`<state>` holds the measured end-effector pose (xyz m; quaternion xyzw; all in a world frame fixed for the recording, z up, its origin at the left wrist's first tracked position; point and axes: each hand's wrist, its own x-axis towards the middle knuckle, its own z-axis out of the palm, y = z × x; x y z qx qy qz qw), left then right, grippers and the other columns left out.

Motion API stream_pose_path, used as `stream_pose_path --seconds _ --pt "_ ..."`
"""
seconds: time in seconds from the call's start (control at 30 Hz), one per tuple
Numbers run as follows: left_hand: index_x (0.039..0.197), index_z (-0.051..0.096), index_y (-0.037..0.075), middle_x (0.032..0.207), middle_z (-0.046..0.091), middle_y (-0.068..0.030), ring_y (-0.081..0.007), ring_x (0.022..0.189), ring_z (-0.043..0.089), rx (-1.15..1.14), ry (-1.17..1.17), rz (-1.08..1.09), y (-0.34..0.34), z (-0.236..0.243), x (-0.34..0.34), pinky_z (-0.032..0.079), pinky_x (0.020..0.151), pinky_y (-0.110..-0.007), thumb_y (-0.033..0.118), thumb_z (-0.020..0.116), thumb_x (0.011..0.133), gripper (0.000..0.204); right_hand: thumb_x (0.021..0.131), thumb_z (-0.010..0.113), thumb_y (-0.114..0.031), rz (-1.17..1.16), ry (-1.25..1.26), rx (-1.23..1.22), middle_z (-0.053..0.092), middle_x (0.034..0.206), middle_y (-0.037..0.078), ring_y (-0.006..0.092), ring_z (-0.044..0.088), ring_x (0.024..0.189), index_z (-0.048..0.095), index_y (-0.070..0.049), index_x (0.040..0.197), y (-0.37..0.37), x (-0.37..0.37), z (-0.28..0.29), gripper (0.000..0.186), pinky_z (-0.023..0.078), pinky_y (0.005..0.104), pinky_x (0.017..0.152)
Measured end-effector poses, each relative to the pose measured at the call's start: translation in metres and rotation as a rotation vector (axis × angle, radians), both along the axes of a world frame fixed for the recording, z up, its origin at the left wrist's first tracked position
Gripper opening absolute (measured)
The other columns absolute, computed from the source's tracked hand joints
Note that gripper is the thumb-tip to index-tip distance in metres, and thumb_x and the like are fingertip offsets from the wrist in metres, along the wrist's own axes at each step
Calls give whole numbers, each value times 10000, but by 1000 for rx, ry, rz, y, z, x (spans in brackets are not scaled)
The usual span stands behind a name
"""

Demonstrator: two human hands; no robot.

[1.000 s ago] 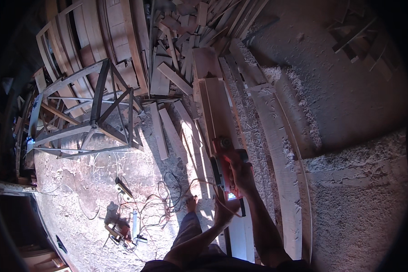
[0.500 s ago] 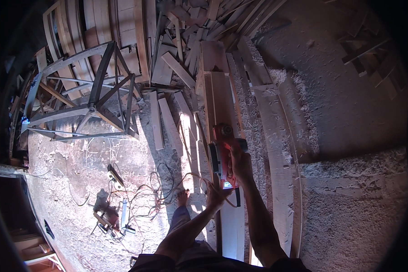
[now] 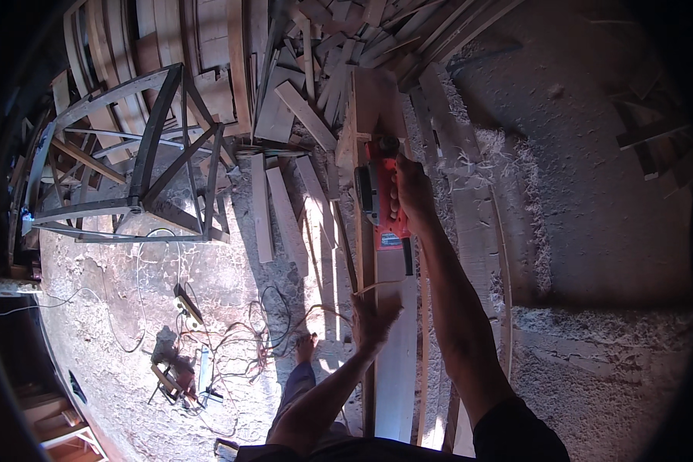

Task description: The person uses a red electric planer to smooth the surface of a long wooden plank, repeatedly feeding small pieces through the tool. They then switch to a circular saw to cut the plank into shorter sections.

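My right hand is closed around the handle of a red electric hand planer. The planer rests near the far end of a long pale board that runs away from me. Behind it, my left hand is over the board, thumb and fingers apart and slightly blurred. A tan power cord passes by the left thumb; whether the hand touches it is unclear. A short black cord sleeve sticks out from the planer's rear.
A dark wooden frame stands at the far left. Scrap wood is heaped beyond the board. Tangled cords and another tool lie on the floor at left. Shavings and more planks are to the right.
My right hand has pushed the planer forward along the board, away from me. My left hand, which was close behind the planer, has moved slightly forward and now lags farther behind it.
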<state>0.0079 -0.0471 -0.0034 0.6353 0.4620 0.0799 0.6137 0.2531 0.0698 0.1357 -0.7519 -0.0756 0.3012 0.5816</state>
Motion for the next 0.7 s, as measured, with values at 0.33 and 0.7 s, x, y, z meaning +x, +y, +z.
stream_pose_path --seconds 0.33,0.7 --pt "1606 113 18 1444 492 -305 -453 1331 505 -41 -42 11 6 4 -3 426 1097 -533 422 919 704 1275 996 541 -623 12 -29 16 498 606 15 140 487 407 518 -103 825 67 68 3 547 409 330 361" --pt "1559 174 -113 1505 410 -363 -475 1409 424 79 -5 -148 -1 -21 -2 377 1144 -503 626 849 738 1295 942 615 -677 -120 -235 268 534 635 8 114 514 458 581 -57 885 26 57 -7 624 412 299 395"
